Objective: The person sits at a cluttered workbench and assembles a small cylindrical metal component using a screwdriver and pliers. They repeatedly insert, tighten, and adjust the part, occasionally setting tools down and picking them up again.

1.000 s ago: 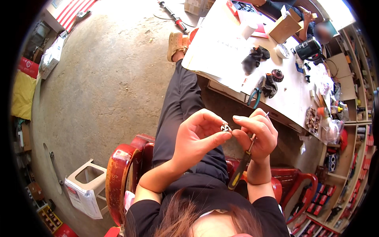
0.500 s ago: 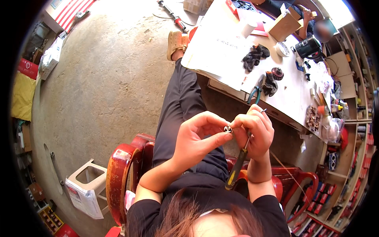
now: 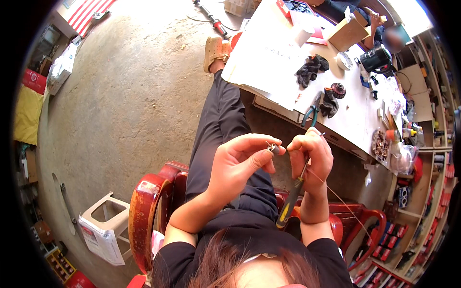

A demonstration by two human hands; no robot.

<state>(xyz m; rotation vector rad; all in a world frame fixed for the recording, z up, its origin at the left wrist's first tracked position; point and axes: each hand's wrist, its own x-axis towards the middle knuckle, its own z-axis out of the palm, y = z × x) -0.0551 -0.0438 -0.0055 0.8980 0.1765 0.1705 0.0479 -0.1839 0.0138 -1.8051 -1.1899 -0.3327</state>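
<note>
Between the thumb and fingers of my left hand [image 3: 233, 161] is a small, shiny, round metal part [image 3: 273, 149], held above my lap. My right hand [image 3: 316, 161] is a short way to its right, with its fingers curled round a screwdriver [image 3: 289, 204]. The yellow and dark grey handle hangs down below that hand, and the thin shaft runs up through it, its tip showing past the knuckles. A thin brown cord [image 3: 346, 200] slants from near my right hand down to the right. Whether those fingers pinch its end I cannot make out.
A white-topped table [image 3: 259, 62] ahead to the right bears pliers [image 3: 312, 109], dark gloves [image 3: 311, 69], a roll of tape [image 3: 344, 61], and a cardboard box [image 3: 347, 31]. Another person [image 3: 379, 21] is beyond it. A beige stool [image 3: 104, 216] stands left of my red wooden chair [image 3: 146, 206].
My hands have come apart, leaving a gap between them. The metal part has moved slightly up and left with my left hand and has turned. The screwdriver remains in my right hand.
</note>
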